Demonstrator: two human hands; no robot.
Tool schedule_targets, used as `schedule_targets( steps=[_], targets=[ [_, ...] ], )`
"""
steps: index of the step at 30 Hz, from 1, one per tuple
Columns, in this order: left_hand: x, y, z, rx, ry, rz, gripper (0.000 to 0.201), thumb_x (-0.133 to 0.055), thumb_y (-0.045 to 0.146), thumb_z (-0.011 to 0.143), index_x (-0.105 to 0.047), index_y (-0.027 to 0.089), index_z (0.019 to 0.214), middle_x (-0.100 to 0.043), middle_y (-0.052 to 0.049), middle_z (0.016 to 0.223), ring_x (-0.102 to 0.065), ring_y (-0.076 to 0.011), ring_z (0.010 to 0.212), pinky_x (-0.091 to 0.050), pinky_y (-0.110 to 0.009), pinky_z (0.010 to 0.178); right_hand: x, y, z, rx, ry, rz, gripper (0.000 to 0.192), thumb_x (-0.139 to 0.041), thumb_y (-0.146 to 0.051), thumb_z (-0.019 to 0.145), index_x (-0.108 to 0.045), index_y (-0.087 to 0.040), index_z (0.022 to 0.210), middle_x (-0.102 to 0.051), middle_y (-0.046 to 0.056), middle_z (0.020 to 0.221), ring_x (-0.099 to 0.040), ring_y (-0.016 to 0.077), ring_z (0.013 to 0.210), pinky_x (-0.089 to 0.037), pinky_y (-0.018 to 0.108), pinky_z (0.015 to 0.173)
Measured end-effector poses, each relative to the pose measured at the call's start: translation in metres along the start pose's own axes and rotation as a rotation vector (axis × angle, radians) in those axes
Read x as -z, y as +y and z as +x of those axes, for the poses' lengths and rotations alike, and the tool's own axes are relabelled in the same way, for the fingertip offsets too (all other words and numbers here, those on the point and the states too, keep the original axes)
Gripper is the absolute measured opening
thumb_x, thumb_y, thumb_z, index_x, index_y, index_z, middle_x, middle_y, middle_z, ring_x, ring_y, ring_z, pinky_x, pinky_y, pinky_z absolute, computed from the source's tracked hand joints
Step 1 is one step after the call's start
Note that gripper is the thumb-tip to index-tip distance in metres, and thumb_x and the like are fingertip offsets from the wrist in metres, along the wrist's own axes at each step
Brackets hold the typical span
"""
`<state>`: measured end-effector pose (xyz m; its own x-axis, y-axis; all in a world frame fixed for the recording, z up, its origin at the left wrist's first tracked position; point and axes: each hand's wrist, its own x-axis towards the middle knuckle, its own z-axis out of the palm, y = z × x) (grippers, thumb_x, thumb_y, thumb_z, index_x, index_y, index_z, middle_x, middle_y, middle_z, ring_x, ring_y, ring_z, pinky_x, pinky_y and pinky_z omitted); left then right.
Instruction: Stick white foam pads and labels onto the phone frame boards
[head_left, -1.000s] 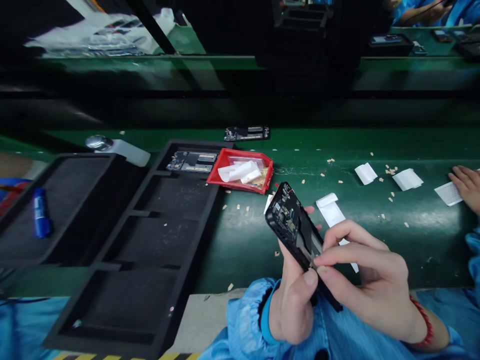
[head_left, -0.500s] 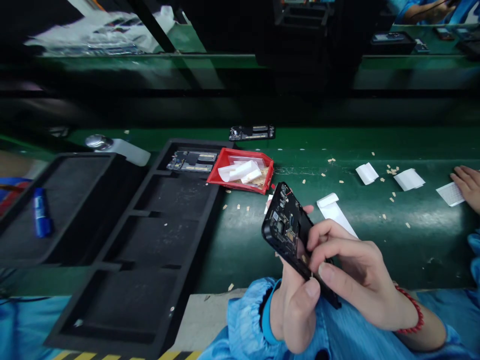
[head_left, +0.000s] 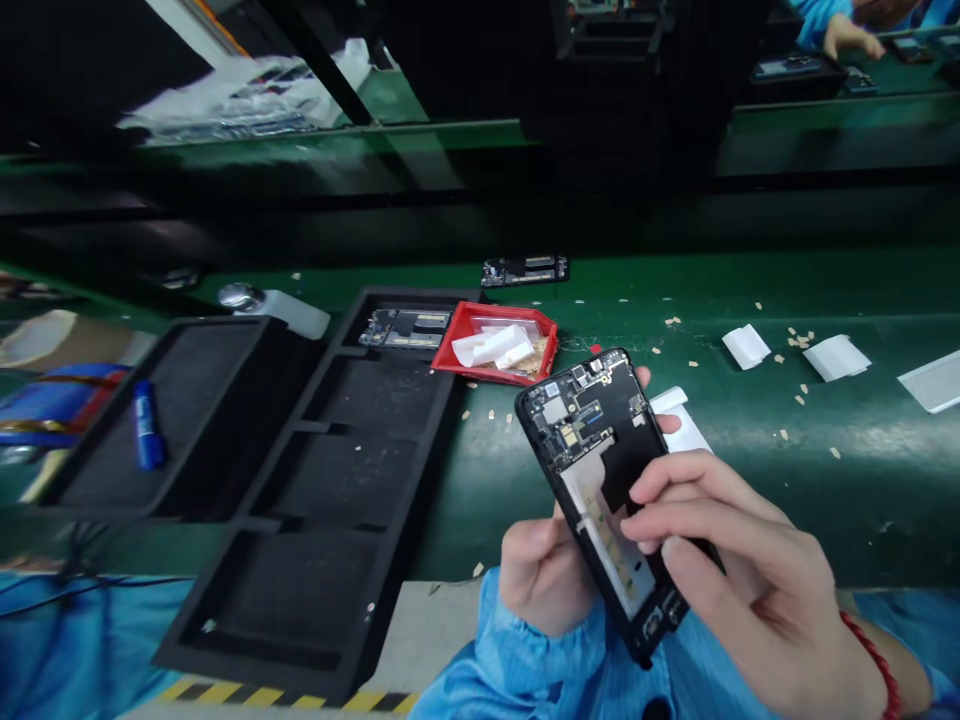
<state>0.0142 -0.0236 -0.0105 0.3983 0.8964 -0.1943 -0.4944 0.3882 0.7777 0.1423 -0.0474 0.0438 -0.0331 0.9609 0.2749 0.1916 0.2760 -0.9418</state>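
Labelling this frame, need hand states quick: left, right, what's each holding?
Left hand: closed around the opened phone, gripping it from behind.
Right hand: holds nothing itself; fingers press on the phone's exposed inside.

I see my left hand (head_left: pixel 544 575) gripping an opened phone frame (head_left: pixel 604 480) from beneath, circuit side up and tilted, while my right hand (head_left: pixel 750 580) lays its fingertips (head_left: pixel 645 492) on the pale panel in the frame's middle. Behind it on the green belt (head_left: pixel 750 290) sit a red tray (head_left: pixel 501 343) of white strips, a black foam tray (head_left: pixel 330 500) with one board in its far compartment, and scattered white paper pieces (head_left: pixel 746 346). A blue tube (head_left: pixel 147 425) lies in a second black tray (head_left: pixel 187 410) at the left.
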Motion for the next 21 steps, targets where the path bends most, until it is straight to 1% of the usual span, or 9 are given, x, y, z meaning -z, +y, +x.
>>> schedule_targets(
  steps=[3,6,8,11,13,17,18,19,21],
  targets=[
    [-0.001,0.002,0.004,-0.059,0.010,-0.057,0.086,-0.045,0.078,0.073,-0.056,0.026,0.140,-0.057,-0.007,0.146,-0.040,-0.0431,0.143,-0.039,-0.057,0.115,-0.005,0.001,0.000,0.052,0.035,-0.070,0.018,-0.061,-0.007,0.088,-0.074,-0.015,0.097,-0.067,0.010,0.102,-0.074,0.0151,0.084,-0.063,0.022,0.073],
    [-0.004,0.006,0.003,-0.090,-0.052,-0.108,0.070,-0.050,0.066,0.079,-0.056,0.033,0.141,-0.048,0.002,0.156,-0.028,-0.0365,0.152,-0.033,-0.050,0.122,-0.010,0.004,0.000,0.065,0.063,-0.079,0.012,-0.065,-0.010,0.086,-0.074,-0.015,0.094,-0.066,0.010,0.100,-0.074,0.0180,0.089,-0.062,0.023,0.071],
    [-0.008,0.009,-0.001,-0.076,-0.099,-0.129,0.064,-0.050,0.060,0.083,-0.056,0.034,0.141,-0.043,0.005,0.160,-0.021,-0.0346,0.155,-0.028,-0.048,0.125,-0.012,0.006,0.001,0.044,0.092,-0.053,0.008,-0.069,-0.012,0.084,-0.073,-0.016,0.090,-0.065,0.008,0.100,-0.072,0.0172,0.089,-0.061,0.022,0.070],
    [-0.013,0.009,-0.005,-0.076,-0.076,-0.078,0.062,-0.050,0.053,0.088,-0.052,0.032,0.146,-0.039,0.005,0.162,-0.012,-0.0313,0.158,-0.017,-0.046,0.129,-0.013,0.011,0.003,-0.019,0.133,-0.007,0.009,-0.073,-0.012,0.081,-0.068,-0.019,0.083,-0.064,0.004,0.100,-0.070,0.0129,0.085,-0.059,0.020,0.072],
    [-0.013,0.005,-0.004,-0.103,-0.033,-0.023,0.063,-0.048,0.054,0.091,-0.047,0.031,0.149,-0.038,0.003,0.163,-0.009,-0.0297,0.158,-0.013,-0.045,0.129,-0.013,0.016,0.004,-0.046,0.148,0.002,0.011,-0.072,-0.011,0.082,-0.067,-0.021,0.079,-0.063,0.002,0.098,-0.068,0.0125,0.087,-0.057,0.022,0.079],
    [-0.003,-0.011,0.008,-0.133,-0.072,0.070,0.070,-0.050,0.059,0.092,-0.039,0.028,0.154,-0.039,-0.005,0.163,-0.025,-0.0337,0.154,-0.019,-0.047,0.128,-0.012,0.036,0.000,-0.058,0.173,-0.039,0.010,-0.071,-0.015,0.084,-0.067,-0.021,0.077,-0.065,0.005,0.104,-0.068,0.0187,0.101,-0.057,0.032,0.092],
    [0.000,-0.016,0.013,-0.153,-0.090,0.105,0.073,-0.055,0.057,0.091,-0.036,0.028,0.156,-0.038,-0.006,0.163,-0.027,-0.0337,0.153,-0.020,-0.047,0.128,-0.012,0.043,-0.002,-0.061,0.191,-0.072,0.005,-0.071,-0.017,0.085,-0.068,-0.022,0.083,-0.065,0.008,0.114,-0.066,0.0221,0.111,-0.056,0.037,0.098],
    [0.003,-0.019,0.018,-0.152,-0.059,0.127,0.073,-0.056,0.052,0.093,-0.032,0.029,0.157,-0.040,-0.007,0.163,-0.028,-0.0323,0.153,-0.021,-0.047,0.127,-0.011,0.050,-0.005,-0.074,0.212,-0.110,0.011,-0.071,-0.020,0.086,-0.070,-0.023,0.096,-0.062,0.010,0.127,-0.061,0.0257,0.124,-0.054,0.043,0.104],
    [0.007,-0.021,0.031,-0.159,-0.010,0.103,0.075,-0.057,0.047,0.094,-0.025,0.028,0.159,-0.050,-0.009,0.156,-0.033,-0.0310,0.152,-0.026,-0.048,0.126,-0.007,0.064,-0.010,-0.139,0.219,-0.147,0.047,-0.072,-0.026,0.086,-0.059,-0.027,0.131,-0.048,0.012,0.151,-0.047,0.0284,0.143,-0.046,0.051,0.114]
  ],
)
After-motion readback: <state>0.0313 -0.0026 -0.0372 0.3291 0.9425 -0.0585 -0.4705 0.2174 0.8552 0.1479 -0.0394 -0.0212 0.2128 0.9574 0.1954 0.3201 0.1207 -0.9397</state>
